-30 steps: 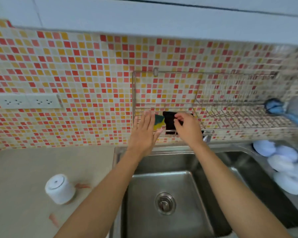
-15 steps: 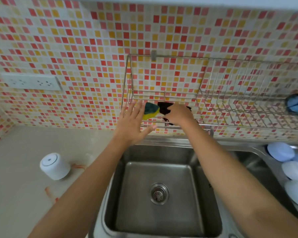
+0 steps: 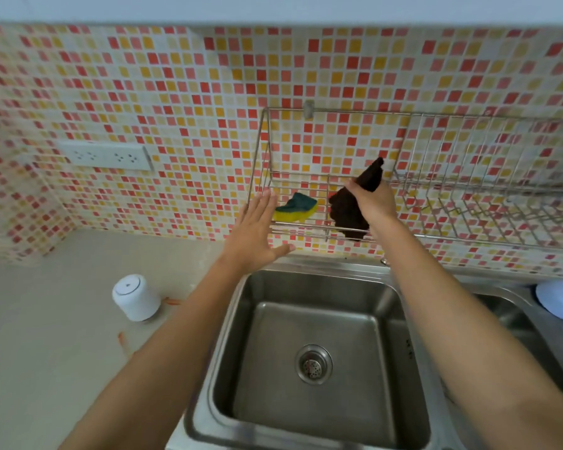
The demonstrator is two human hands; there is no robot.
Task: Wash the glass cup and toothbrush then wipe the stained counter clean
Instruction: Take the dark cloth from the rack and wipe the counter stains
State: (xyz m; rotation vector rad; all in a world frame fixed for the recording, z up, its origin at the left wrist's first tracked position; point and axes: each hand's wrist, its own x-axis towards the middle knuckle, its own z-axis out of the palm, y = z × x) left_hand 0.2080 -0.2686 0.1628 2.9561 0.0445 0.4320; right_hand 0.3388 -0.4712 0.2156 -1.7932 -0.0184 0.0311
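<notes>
My right hand [image 3: 372, 203] grips a dark brown cloth [image 3: 348, 211] and holds it just above the wire rack [image 3: 306, 227] on the tiled wall. One end of the cloth sticks up above my fist, the rest hangs below it. A yellow and green sponge [image 3: 294, 209] lies in the rack to the left of the cloth. My left hand [image 3: 255, 232] is open with fingers spread, in front of the rack's left end and holding nothing. Red stains [image 3: 122, 341] mark the beige counter [image 3: 46, 368] at the left. I see no glass cup or toothbrush.
A steel sink [image 3: 316, 352] with a drain strainer [image 3: 313, 364] lies below my arms. A white cylindrical container [image 3: 135, 297] stands on the counter beside a stain. Pale blue dishes [image 3: 559, 303] sit at the right. A double wall socket [image 3: 106, 155] is on the tiles.
My right hand has lifted the dark cloth up out of the rack, so it now hangs from my fist. The left hand stays open by the rack. The view has tilted down.
</notes>
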